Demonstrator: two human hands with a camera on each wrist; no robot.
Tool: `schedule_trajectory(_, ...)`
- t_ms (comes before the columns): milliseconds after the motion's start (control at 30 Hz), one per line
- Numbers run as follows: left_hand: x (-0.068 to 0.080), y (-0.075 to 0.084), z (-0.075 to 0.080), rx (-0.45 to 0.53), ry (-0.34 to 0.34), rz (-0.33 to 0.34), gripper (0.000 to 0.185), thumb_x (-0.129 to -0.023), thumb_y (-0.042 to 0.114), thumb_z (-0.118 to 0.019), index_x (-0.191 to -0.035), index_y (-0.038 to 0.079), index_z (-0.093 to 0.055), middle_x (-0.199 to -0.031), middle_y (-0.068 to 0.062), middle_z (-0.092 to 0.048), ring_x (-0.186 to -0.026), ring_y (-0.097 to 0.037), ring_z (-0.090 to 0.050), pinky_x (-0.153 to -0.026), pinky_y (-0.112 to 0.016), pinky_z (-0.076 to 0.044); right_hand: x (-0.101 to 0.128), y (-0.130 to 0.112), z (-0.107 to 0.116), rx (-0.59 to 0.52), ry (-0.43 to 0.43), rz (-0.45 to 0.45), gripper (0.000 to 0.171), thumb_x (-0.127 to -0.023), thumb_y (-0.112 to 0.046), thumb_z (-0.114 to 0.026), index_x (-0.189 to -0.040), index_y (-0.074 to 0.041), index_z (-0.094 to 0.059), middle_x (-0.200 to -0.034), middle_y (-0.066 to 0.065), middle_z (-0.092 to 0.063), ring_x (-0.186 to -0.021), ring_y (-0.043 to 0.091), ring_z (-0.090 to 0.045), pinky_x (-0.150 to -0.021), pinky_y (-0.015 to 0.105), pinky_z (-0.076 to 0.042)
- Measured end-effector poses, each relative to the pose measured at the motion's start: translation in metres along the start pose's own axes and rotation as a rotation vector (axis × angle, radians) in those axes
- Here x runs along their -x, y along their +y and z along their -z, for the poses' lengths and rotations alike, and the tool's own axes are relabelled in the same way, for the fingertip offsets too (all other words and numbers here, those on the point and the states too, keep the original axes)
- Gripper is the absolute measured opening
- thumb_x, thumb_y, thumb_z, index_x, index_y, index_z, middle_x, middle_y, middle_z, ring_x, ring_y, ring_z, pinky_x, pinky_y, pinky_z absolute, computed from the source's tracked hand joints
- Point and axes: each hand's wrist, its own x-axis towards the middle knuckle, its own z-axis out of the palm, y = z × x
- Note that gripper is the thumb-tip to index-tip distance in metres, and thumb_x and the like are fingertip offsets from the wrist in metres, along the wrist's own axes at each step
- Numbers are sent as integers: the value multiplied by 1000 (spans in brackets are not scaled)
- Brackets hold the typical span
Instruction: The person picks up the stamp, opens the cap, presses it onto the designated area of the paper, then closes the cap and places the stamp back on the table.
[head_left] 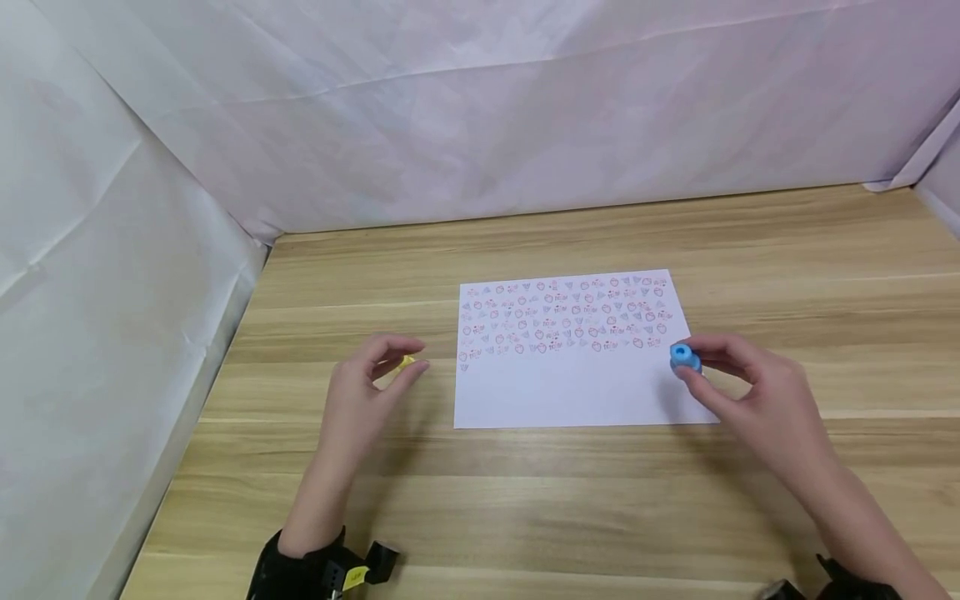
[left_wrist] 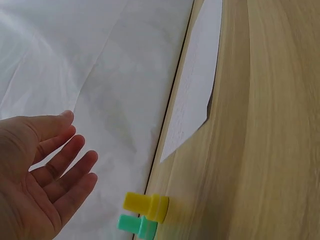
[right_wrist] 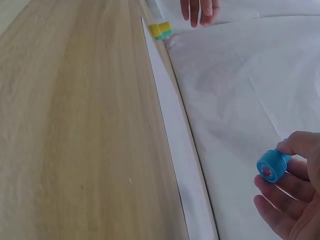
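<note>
Right hand pinches blue stamp

We seem to be in a makeshift filming booth, draped off around a work table. At twelve o'clock we see a creased pale sheet hung as a backdrop, its lower edge meeting the wood-grain tabletop. Another white drape closes the nine o'clock side, and more cloth shows between two and three. Black wrist mounts, at seven and four o'clock, suggest recording. What building lies beyond the cloth, we cannot tell.
</note>
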Motion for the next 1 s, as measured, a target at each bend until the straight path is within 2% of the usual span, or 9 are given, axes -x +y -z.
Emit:
schedule_trajectory(100,0,-5,2,6,13,0,19,-87,8,-76,-105,4,-71,-106,-11,-73,-107,-21,-68,-100,-33,-57,-1,4,4,23,5,-23,32,-78,2,-81,-107,-5,-71,-98,-39,-60,-93,-24,-57,-85,-4,-44)
schedule_trajectory(133,0,-6,2,3,18,-1,18,-87,7,-76,-105,4,-71,-106,-11,-73,-106,-21,-68,-100,-33,-57,-1,5,6,33,2,-33,32,-79,1,-81,-108,-5,-71,-98,-35,-65,-94,-25,-56,-85,-5,-44)
schedule_trajectory(167,-1,-7,2,1,21,1,18,-87,7,-76,-104,3,-71,-106,-12,-73,-106,-21,-68,-100,-33,-57,-1,6,7,45,-2,-43,32,-79,0,-81,-109,-5,-70,-98,-36,-64,-94,-26,-55,-85,-5,-43)
schedule_trajectory(333,-1,-9,3,-36,39,26,18,-87,7,-76,-105,4,-72,-108,-9,-72,-109,-22,-66,-101,-36,-56,-2,12,13,60,-1,-63,30,-82,-3,-79,-110,-5,-68,-101,-39,-63,-96,-28,-53,-86,-6,-41)
schedule_trajectory(367,-1,-10,3,-43,41,31,18,-87,7,-76,-105,5,-72,-108,-9,-72,-110,-22,-66,-101,-37,-56,-2,14,14,56,1,-63,30,-83,-2,-79,-110,-5,-68,-102,-45,-57,-96,-28,-54,-86,-6,-41)
schedule_trajectory(500,-2,-14,2,-67,50,31,17,-88,8,-76,-104,5,-72,-111,-8,-71,-111,-23,-64,-101,-40,-56,-2,20,18,60,7,-70,28,-85,-1,-76,-111,-5,-67,-104,-45,-58,-95,-27,-55,-85,-7,-41)
schedule_trajectory(767,-1,-24,0,-120,45,31,19,-86,6,-77,-105,4,-71,-115,-9,-68,-114,-26,-63,-104,-42,-54,-2,31,26,122,-3,-152,28,-88,-10,-75,-115,-6,-67,-102,-43,-55,-94,-23,-52,-78,-8,-41)
schedule_trajectory(1000,-1,-27,0,-162,18,61,18,-88,6,-75,-106,4,-71,-121,-9,-66,-119,-29,-61,-107,-44,-52,-3,42,28,134,-8,-152,27,-88,-7,-75,-113,-2,-67,-98,-40,-54,-88,-25,-53,-75,-7,-43)
